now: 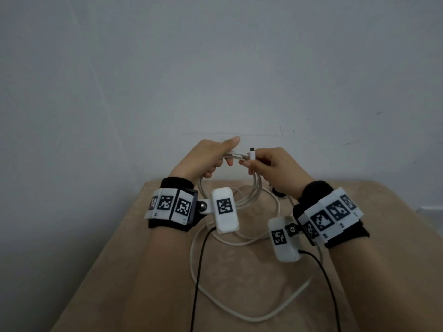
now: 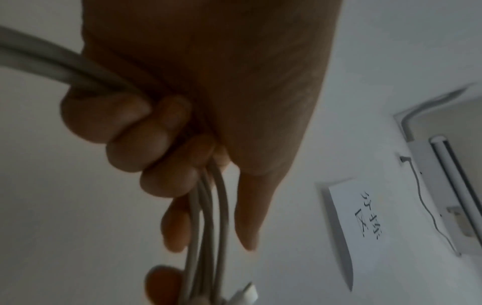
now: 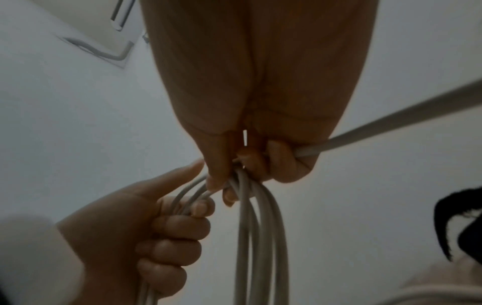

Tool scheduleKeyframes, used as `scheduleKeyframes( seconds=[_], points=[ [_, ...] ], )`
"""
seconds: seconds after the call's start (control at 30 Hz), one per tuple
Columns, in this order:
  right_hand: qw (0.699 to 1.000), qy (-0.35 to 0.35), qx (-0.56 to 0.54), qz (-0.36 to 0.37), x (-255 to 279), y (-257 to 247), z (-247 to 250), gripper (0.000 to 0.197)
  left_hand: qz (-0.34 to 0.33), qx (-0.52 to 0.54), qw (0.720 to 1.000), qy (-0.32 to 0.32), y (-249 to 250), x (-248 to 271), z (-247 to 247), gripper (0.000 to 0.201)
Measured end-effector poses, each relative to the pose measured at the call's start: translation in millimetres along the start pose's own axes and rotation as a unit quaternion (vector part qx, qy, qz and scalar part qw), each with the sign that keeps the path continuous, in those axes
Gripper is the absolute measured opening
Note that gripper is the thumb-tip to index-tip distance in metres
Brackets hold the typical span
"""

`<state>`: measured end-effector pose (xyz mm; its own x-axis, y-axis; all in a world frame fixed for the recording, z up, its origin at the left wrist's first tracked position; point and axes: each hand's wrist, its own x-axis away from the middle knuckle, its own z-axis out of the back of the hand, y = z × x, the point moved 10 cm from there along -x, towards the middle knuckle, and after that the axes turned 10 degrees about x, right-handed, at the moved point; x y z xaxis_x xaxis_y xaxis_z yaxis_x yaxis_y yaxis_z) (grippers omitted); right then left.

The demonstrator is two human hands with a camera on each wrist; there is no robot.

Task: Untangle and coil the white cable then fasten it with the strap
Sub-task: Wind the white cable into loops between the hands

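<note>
White cable is held up at frame centre, several loops gathered, the rest trailing loose over the tan bench below. Left of centre, the loop bundle is gripped by the left hand, fingers curled round the strands, thumb extended. Just right of it, the strands and the white connector end are pinched by the right hand. A dark item, partly hidden behind the right wrist, can't be identified.
</note>
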<state>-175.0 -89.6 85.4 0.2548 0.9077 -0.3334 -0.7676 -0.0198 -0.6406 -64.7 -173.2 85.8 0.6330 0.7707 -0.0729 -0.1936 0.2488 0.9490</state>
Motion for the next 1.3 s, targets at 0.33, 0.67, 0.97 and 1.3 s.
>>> scheduleKeyframes(
  seconds=[0.33, 0.67, 0.97, 1.3],
  points=[
    [0.999, 0.031, -0.02, 0.024, 1, -7, 11, 0.024, -0.067, -0.002, 0.998, -0.005, 13, -2, -10, 0.046],
    [0.989, 0.113, -0.091, 0.001, 1, 6, 35, 0.01, -0.056, 0.173, 0.981, 0.069, 8, -2, 16, 0.046],
    [0.987, 0.07, -0.146, 0.0, 0, 1, 23, 0.023, -0.022, 0.232, 0.972, 0.025, 0, -6, 6, 0.048],
    [0.998, 0.007, -0.068, 0.005, 1, 1, 12, 0.02, 0.016, 0.158, 0.986, -0.052, -6, -3, -5, 0.068]
  ],
)
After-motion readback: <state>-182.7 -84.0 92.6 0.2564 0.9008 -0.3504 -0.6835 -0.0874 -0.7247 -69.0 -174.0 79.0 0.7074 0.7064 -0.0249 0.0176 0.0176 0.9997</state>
